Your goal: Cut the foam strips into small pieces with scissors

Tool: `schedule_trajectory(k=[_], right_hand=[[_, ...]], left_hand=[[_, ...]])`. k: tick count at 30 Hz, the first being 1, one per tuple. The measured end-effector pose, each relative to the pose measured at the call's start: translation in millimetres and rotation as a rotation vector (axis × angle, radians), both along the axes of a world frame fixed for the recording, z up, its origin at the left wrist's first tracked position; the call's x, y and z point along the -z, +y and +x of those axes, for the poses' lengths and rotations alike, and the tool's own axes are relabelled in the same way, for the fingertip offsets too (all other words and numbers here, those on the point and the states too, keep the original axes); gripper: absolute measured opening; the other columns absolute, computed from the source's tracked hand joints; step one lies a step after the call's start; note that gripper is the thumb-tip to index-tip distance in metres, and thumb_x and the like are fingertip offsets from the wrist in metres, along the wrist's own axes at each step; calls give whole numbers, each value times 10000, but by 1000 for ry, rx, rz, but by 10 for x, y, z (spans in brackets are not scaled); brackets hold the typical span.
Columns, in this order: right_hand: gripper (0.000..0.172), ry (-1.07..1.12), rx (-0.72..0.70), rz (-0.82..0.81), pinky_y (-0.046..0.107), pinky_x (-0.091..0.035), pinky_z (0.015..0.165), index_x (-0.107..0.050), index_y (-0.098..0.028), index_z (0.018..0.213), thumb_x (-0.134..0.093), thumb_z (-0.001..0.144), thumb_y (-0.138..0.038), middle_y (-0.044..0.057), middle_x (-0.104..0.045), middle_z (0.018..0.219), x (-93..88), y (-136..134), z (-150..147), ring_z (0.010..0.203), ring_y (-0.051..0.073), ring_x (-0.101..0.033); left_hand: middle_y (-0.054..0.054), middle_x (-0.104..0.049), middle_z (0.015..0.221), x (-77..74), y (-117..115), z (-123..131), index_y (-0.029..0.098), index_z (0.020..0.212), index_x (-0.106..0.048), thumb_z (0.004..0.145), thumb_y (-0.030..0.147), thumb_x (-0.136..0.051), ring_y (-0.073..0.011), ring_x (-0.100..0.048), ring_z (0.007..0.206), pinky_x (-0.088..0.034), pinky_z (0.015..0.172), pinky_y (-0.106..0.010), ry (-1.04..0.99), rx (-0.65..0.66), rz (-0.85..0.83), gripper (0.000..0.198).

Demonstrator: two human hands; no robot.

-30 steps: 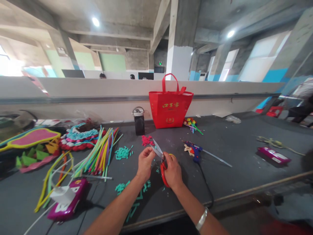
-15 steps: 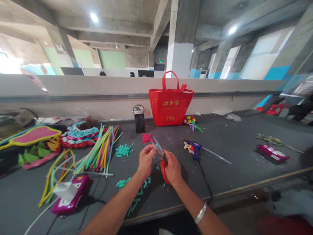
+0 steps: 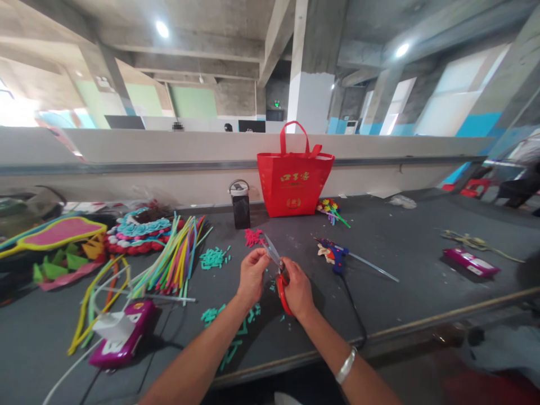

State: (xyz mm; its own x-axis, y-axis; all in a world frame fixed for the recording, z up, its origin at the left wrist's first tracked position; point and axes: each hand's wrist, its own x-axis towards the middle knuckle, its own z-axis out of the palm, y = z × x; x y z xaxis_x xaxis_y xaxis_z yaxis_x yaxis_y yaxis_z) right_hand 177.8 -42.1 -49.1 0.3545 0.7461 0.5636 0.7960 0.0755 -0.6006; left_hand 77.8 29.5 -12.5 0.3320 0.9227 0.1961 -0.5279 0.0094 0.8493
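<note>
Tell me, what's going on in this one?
A person is at a dark table, with red-handled scissors in the right hand. The left hand is pinched beside the blades; whatever it may hold is too small to make out. Small teal pieces and pink pieces lie in separate piles beyond the hands. A bundle of coloured stems lies to the left, a blue glue gun to the right.

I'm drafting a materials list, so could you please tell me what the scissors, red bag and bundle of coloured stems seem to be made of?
Scissors: pale, shiny blades, likely steel; smooth red handles, probably plastic.
Red bag: perhaps non-woven fabric, from its soft straps and mostly matte panels.
Coloured stems: slim, matte, possibly fuzzy wire; texture too small to confirm.
</note>
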Motion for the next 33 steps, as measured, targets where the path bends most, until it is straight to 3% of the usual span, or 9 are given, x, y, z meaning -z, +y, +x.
schedule_trajectory(k=[13, 21, 25, 30, 33], right_hand=[[384, -23, 11, 25, 271, -501, 765, -595, -213, 1119, -508, 758, -116, 44, -668, 917, 43, 16, 20, 825, 177, -639], [342, -3, 31, 102, 305, -513, 802, -591, -185, 1139, -495, 810, -179, 75, -686, 984, 83, 29, 54, 880, 193, -654], [322, 128, 51, 194, 335, -509, 836, -563, -159, 1136, -499, 847, -287, 97, -670, 1032, 27, 23, 115, 903, 197, -650], [351, 423, -149, 191, 259, -528, 688, -483, -202, 1201, -501, 864, -299, 16, -663, 879, -117, -38, 114, 699, 132, -641], [338, 475, -192, 213, 272, -529, 667, -502, -210, 1176, -519, 845, -274, 34, -662, 911, -210, -82, 84, 702, 143, -645]], left_hand=[[11, -616, 662, -11, 4, -13, 151, 695, -659, 672, 267, -731, -100, -525, 636, -410, 685, -221, 17, -3, 17, 138], [9, -606, 642, 8, 24, -22, 159, 701, -657, 691, 250, -712, -112, -537, 653, -413, 725, -240, 33, 26, 25, 107], [5, -596, 599, 1, 10, -25, 162, 659, -639, 681, 227, -692, -130, -563, 669, -424, 773, -266, 46, 134, -15, 88], [-3, -588, 593, 14, -14, -19, 144, 647, -634, 665, 208, -677, -100, -521, 587, -403, 644, -223, 146, 321, -73, 79], [-9, -584, 591, 47, -11, -12, 134, 643, -640, 655, 200, -671, -95, -514, 567, -402, 626, -225, 199, 421, -80, 74]])
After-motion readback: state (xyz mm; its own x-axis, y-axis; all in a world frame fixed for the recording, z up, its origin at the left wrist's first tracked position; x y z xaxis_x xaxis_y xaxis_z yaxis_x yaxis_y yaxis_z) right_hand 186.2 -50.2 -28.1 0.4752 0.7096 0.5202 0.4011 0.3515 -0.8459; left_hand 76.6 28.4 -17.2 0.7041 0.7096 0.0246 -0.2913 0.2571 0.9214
